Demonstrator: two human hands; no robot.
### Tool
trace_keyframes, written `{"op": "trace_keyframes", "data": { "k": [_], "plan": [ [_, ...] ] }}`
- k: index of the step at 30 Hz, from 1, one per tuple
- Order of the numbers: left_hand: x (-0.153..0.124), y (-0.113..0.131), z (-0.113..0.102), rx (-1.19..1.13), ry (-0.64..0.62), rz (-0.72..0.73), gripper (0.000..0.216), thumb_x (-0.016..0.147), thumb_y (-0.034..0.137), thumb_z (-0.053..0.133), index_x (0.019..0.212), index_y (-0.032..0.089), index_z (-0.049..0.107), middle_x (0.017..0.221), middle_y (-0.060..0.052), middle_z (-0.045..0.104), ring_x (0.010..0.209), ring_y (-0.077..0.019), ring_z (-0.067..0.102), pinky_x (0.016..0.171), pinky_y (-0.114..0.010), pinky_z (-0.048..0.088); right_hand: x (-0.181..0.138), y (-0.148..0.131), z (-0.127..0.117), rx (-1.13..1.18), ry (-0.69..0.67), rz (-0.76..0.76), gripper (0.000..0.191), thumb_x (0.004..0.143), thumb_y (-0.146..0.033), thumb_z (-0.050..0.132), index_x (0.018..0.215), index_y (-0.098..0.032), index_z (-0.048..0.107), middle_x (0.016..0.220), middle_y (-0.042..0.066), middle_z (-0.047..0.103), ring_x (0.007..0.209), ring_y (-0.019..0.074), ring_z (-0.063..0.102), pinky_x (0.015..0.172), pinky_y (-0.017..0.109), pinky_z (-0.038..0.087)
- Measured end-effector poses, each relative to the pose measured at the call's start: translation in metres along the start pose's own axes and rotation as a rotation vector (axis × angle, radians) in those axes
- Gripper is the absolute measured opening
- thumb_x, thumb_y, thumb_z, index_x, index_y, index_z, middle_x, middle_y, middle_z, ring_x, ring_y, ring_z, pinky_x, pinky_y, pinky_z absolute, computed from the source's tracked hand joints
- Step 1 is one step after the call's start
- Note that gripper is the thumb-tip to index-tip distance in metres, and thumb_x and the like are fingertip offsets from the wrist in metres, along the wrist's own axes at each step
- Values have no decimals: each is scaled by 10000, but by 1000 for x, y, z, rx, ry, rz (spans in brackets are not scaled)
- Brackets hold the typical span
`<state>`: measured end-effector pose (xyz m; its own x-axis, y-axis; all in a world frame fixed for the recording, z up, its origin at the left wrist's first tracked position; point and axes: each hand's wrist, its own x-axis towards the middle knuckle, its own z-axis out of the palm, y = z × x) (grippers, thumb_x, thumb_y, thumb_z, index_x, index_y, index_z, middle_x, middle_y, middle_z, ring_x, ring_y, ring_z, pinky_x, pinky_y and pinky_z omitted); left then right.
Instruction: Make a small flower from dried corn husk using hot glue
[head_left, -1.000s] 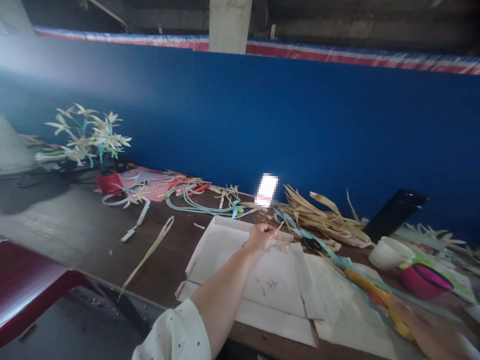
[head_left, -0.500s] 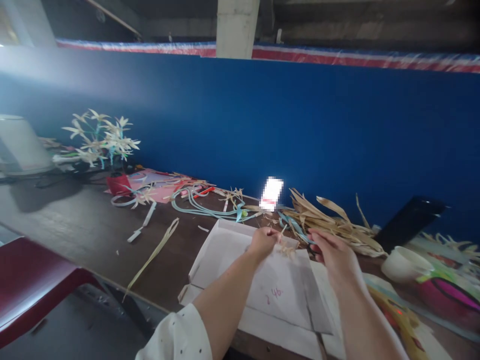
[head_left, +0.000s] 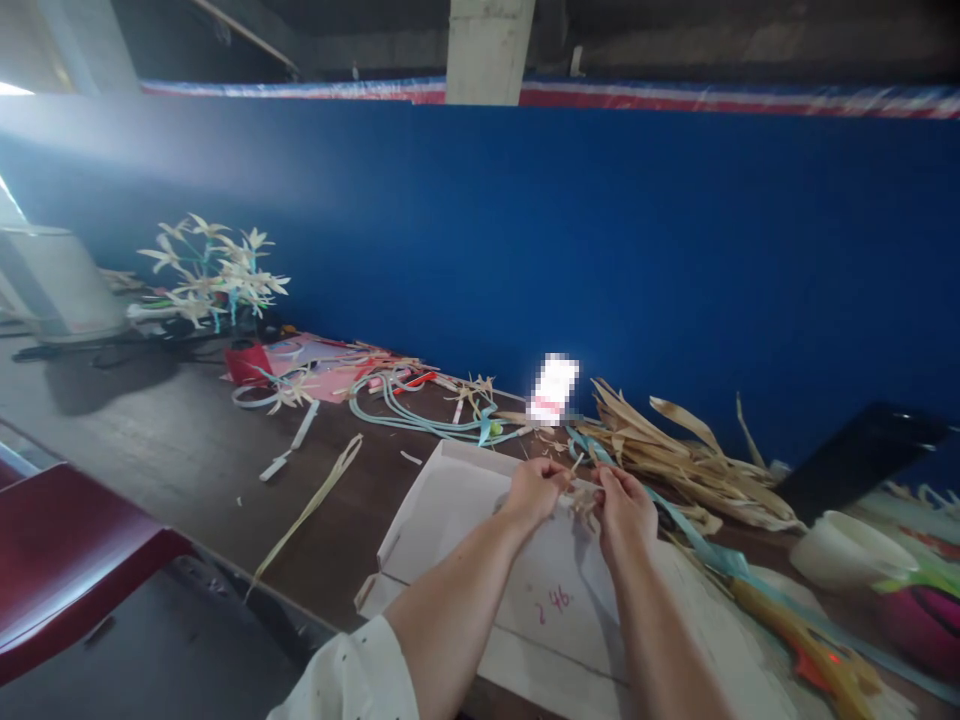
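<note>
My left hand (head_left: 538, 490) is closed in a pinch on a small pale dried-husk flower (head_left: 583, 503), whose short stem pokes up beside the fingertips. My right hand (head_left: 626, 505) is close beside it, thumb and fingers pressed together at the flower's right side. What lies between the right fingertips is too small to make out. Both hands are over an opened white cardboard box (head_left: 517, 610) with red handwriting on it. A light blue ribbon (head_left: 697, 540) passes behind my right hand and runs off to the right.
Dried husks (head_left: 675, 450) lie in a heap along the blue partition (head_left: 420, 230). A yellow glue gun (head_left: 806, 635) and a white bowl (head_left: 851, 550) are on the right. On the left are finished husk flowers (head_left: 225, 270), a kettle (head_left: 64, 285) and a red chair (head_left: 75, 560). A lit, blurred-out screen (head_left: 553, 388) stands behind.
My right hand has moved left, closer to the flower and my left hand. The blue ribbon now stretches out to the right behind it. The view has shifted slightly.
</note>
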<state>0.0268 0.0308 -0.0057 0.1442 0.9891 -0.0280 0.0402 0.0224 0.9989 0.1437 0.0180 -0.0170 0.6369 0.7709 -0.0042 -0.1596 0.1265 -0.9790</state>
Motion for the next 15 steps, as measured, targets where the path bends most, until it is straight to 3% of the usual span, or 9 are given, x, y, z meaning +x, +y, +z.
{"op": "trace_keyframes", "data": {
  "k": [15],
  "plan": [
    [-2,2,-2,-7,4,-4,138,747,221,608,784,115,689,709,-38,670,533,-71,474,501,-186,347,-2,-2,-1,-15,-44,17,401,544,-378,741,873,-154,694,675,14,643,399,76,406,335,200,290]
  ]
}}
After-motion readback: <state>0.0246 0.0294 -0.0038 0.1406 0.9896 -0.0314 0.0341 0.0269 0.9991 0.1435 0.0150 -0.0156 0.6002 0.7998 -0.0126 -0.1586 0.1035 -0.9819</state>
